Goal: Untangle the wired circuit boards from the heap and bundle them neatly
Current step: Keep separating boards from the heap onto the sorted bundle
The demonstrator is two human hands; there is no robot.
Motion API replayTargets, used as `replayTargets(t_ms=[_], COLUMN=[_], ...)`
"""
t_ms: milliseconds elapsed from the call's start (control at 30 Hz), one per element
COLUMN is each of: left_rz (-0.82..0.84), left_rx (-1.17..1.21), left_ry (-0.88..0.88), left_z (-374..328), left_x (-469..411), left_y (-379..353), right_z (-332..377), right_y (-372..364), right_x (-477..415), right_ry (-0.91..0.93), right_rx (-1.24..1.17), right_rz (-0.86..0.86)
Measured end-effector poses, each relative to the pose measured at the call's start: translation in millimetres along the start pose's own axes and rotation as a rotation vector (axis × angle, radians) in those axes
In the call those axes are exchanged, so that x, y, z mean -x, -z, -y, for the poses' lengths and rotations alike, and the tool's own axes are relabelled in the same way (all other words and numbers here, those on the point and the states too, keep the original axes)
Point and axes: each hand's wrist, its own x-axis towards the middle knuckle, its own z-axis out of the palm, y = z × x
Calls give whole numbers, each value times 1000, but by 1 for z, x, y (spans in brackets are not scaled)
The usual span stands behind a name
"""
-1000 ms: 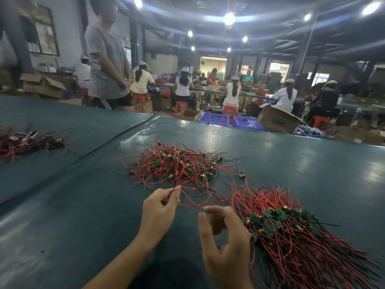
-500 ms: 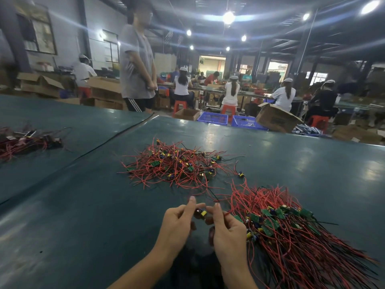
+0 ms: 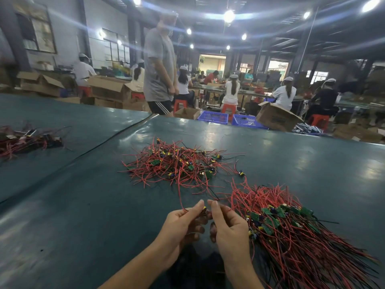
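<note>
Left hand (image 3: 179, 226) and right hand (image 3: 231, 230) both pinch one small wired circuit board (image 3: 204, 210) between their fingertips. Its red wire trails toward 12 o'clock into the tangled heap (image 3: 179, 163). The aligned bundle (image 3: 295, 240) lies at 3 o'clock, just beside the right hand, on the teal table (image 3: 83, 205).

- A dark teal worktop (image 3: 73, 215), glossy under the lights, meets a second one along a seam on the left.
- A person in a grey T-shirt (image 3: 159, 65) and striped black shorts stands just beyond its far edge.
- Two blue crates (image 3: 213, 117) sit on the floor beside an open cardboard box (image 3: 277, 117).
- Seated workers (image 3: 232, 90) in white caps face away on red stools (image 3: 229, 108).
- More open cartons (image 3: 108, 88) are stacked at the left.
- Round ceiling lamps (image 3: 228, 16) glare overhead.
</note>
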Motion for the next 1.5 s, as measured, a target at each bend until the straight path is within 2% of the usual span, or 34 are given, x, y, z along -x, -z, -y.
replayTargets(t_ms=[267,400,533,633,733,833,900,967,1067,1167,1267,1433,1500], left_rz=[26,59,86,92,79,89,108,110,87,57,0,-70,-73], left_rx=[-27,-43,-37,-32,-59,-72,-107,-123,-112,-87,68,294,334], left_ry=[-102,-126,-149,-173,-183,-194,-197,-197,-190,-171,-133,-73,-44], left_z=[3,-2,-8,-6,-4,-3,-2,-2,-6,-10,-10,-14,-16], left_x=[-2,-3,-5,-5,-5,-5,-5,-5,-8,-10,-12,-16,-16], left_y=[2,4,9,10,9,8,8,7,12,15,15,20,22], right_z=[-9,-3,9,11,7,-1,-3,-1,0,2,4,12,13], right_y=[3,20,40,42,33,16,6,6,19,31,31,23,22], right_x=[-7,-21,-29,-27,-20,-8,-3,-4,-16,-22,-19,-4,0], right_ry=[-160,-264,-235,-184,-185,-165,-128,-145,-178,-128,-62,123,164], right_rx=[-70,-229,-395,-398,-242,-57,-14,-16,-150,-247,-249,-214,-208], right_rz=[-78,-242,-299,-310,-269,-86,-27,-68,-234,-322,-256,14,70])
